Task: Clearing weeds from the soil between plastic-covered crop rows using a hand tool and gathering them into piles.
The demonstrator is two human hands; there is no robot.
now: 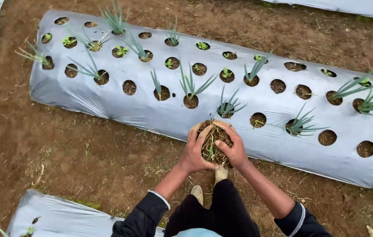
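L hand (194, 151) and R hand (234, 147) were both cupped around a soil clump (215, 142) w/ roots and green shoots, held at centre above the near edge of the silver mulch bed (107, 105). Clump roughly round, long axis can't tell. Bed ran left-far to right-near; holes held soil and onion seedlings (191, 87). Second silver sheet (63, 217) sat near-left.

sleeves: dark, nearly black long sleeves (145, 215), pushed up so both forearms are bare
cuffs: ribbed bands (160, 198) with thin pale stripes at the edge
trousers: black (221, 210), plain, with no visible pattern
footwear: pale beige shoe tips (220, 173) showing below the trouser legs
waist: a light blue strip of cloth (197, 232) at the frame's bottom edge
fingers: bare, no gloves or rings visible
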